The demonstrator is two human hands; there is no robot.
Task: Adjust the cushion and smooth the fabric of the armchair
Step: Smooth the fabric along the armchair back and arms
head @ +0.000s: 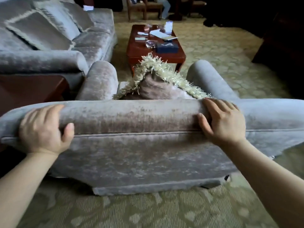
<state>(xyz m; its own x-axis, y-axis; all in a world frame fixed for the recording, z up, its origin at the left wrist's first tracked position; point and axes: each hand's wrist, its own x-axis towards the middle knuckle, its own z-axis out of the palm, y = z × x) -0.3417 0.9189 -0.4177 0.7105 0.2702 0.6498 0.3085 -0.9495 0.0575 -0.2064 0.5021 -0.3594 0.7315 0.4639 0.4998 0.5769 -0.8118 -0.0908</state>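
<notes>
The person stands behind the grey velvet armchair. The left grip, a bare hand, clasps the left end of the armchair's rolled backrest top, fingers curled over it and thumb tucked under. The right grip lies spread on the right part of the same roll, thumb flat against the back face. The fringed cushion stands on a corner on the armchair's seat, between its arms. Beyond the armchair is a red-brown coffee table.

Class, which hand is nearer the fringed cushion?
Right. The right hand rests on the backrest just behind the fringed cushion; the left hand grips the backrest's far end.
</notes>
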